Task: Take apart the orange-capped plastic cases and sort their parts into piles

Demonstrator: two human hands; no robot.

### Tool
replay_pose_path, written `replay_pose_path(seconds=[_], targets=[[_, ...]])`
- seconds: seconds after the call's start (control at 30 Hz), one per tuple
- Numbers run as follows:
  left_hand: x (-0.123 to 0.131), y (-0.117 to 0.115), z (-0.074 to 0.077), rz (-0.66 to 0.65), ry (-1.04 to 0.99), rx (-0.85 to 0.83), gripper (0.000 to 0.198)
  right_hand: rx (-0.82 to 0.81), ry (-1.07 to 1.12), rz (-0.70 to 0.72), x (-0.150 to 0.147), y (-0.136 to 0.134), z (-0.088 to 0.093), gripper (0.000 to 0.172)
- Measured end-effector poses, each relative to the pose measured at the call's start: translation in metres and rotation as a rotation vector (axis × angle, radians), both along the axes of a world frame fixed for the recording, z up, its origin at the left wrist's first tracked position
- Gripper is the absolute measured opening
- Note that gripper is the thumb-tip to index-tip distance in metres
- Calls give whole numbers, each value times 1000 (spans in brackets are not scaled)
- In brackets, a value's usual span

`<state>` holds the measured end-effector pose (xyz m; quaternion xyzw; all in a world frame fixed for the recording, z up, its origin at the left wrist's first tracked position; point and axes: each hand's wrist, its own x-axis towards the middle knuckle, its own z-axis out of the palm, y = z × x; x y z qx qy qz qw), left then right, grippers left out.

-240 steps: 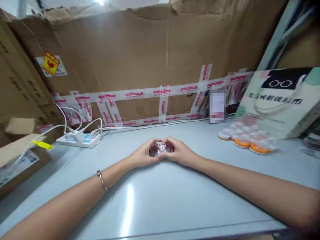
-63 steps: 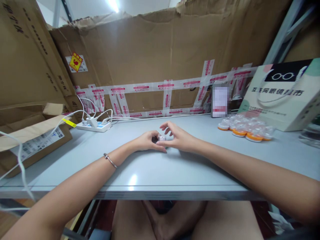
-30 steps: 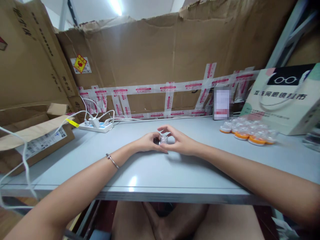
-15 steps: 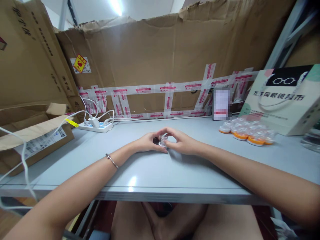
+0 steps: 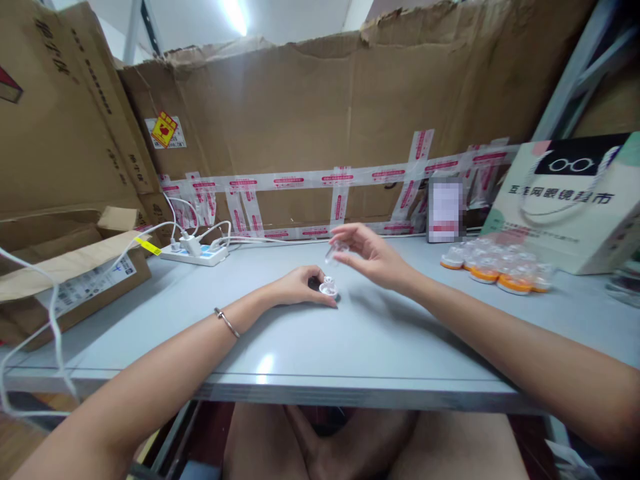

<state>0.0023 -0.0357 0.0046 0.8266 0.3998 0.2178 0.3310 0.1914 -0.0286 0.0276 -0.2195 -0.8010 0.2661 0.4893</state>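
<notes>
My left hand [image 5: 299,285] rests at the middle of the table, thumb and fingers closed round a small round white base [image 5: 329,289] with a white inner part standing up in it. Above it and to the right, my right hand [image 5: 373,255] pinches a clear plastic cover [image 5: 335,252], held tilted and apart from the base. On the table at the right sit several clear-domed pieces [image 5: 515,263] with orange and white bases, close together in a group.
A phone [image 5: 445,210] leans upright at the back, beside a paper bag [image 5: 560,207]. At the back left lies a white power strip [image 5: 193,253] with plugged-in cables. An open cardboard box [image 5: 75,280] stands on the left. Large cardboard [image 5: 290,113] walls the back.
My right hand has lifted the clear cover up off the white base, which now shows open. My left hand has stayed in place, still holding the base.
</notes>
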Motion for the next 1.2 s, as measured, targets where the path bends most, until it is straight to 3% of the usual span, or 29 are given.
replay_pose_path(seconds=[0.1,0.17,0.2,0.37,0.53,0.73,0.87,0.93,1.0,1.1,1.2], targets=[[0,0,-1,20,-1,-2,45,-22,140,-298,24,37,1,37],[-1,0,-1,16,-6,-3,45,-99,82,-611,45,64,-6,36],[-1,0,-1,16,-6,-5,45,-128,66,-685,56,77,-11,34],[-3,0,2,28,9,6,45,-211,-33,-849,97,118,-36,29],[-4,-1,1,21,-10,-15,44,-223,-117,-909,114,138,-39,31],[-6,1,-3,18,-6,3,46,-231,-138,-919,116,142,-39,31],[-5,0,-1,10,-21,-13,44,-137,-85,-894,93,115,-26,32],[-5,-1,0,16,-15,-3,43,-92,-96,-792,72,91,-18,27],[-4,-1,1,20,-3,31,43,-86,-168,-603,49,61,-15,21],[-2,-1,1,-15,1,105,39,-109,-285,-348,19,18,-22,23],[-1,2,-2,-66,-11,157,33,-181,-354,-169,1,-8,-32,29]])
